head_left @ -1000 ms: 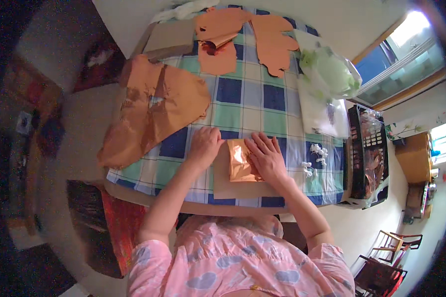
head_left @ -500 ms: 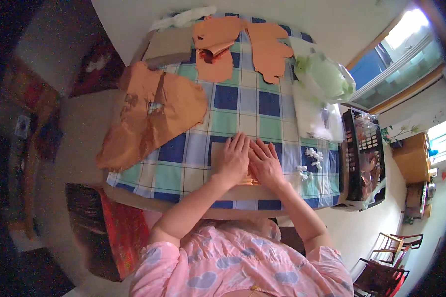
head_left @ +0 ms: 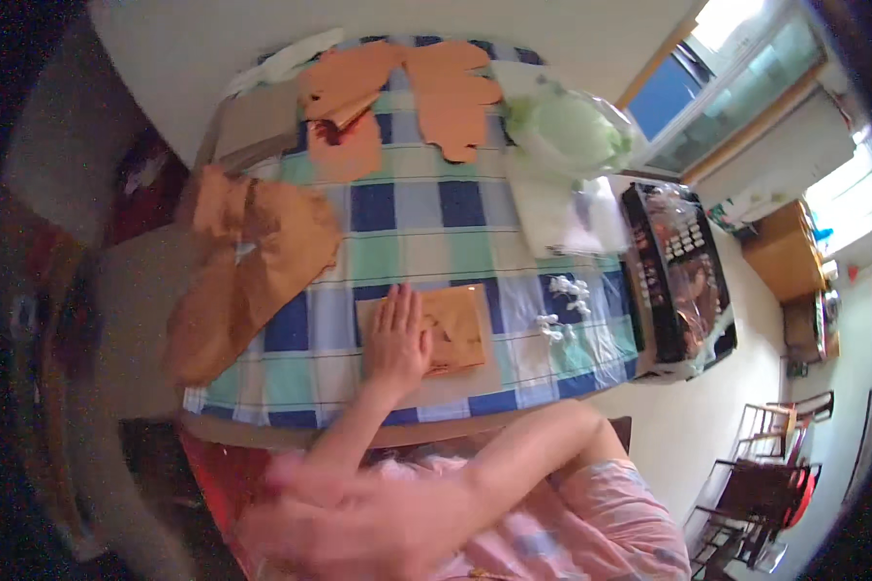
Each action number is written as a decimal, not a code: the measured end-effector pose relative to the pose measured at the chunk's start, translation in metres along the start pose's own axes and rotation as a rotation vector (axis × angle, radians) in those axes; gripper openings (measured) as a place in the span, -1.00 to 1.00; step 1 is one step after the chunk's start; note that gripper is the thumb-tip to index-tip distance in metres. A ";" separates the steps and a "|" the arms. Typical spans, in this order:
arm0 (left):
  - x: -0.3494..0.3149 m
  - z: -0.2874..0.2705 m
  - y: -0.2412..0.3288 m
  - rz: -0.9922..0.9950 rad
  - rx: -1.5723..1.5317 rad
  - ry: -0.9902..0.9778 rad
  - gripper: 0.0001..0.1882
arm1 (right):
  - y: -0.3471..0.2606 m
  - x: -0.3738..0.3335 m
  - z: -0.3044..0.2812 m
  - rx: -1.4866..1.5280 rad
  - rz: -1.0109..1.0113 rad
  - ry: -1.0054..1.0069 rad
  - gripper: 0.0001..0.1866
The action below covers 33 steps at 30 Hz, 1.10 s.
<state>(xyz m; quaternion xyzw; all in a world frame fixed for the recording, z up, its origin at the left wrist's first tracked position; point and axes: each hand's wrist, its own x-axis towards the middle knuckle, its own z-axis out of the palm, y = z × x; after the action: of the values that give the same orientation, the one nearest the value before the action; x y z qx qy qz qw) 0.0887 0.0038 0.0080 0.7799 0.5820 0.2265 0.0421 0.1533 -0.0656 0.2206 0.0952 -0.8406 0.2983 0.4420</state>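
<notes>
Left grip (head_left: 397, 349) flat, unclamped, on copper sheet (head_left: 455, 329); right grip (head_left: 334, 528) blurred, indiscernible; checked tablecloth (head_left: 392, 257) beneath; window (head_left: 667, 97) rightward

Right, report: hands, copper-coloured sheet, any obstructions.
Left hand flat on copper-coloured sheet, left side. Right hand blurred, low in view. Sheet on beige board. Only left hand covers it; white bits apart, rightward.

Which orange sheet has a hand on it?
The small rectangular sheet, its left side under the left hand. The large sheet to its left and the far sheets are irregular in outline and untouched.
</notes>
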 end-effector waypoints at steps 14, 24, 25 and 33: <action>-0.009 0.005 -0.005 0.008 0.051 -0.028 -0.32 | -0.005 -0.026 -0.036 -0.496 0.069 -0.302 -0.44; -0.001 0.002 0.009 0.003 0.012 0.026 -0.36 | 0.024 -0.092 -0.026 -0.268 0.533 -0.339 -0.57; 0.000 0.004 0.010 -0.011 0.003 0.028 -0.36 | 0.019 -0.103 -0.019 -0.248 0.589 -0.356 -0.58; -0.006 0.004 -0.003 -0.089 -0.306 0.166 -0.47 | 0.128 -0.212 -0.050 -0.873 0.978 -0.135 -0.48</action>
<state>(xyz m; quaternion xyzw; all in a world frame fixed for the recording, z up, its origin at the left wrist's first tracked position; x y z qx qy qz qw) 0.0861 -0.0002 0.0018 0.7165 0.5760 0.3740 0.1221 0.2588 0.0447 0.0195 -0.4673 -0.8565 0.0898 0.1999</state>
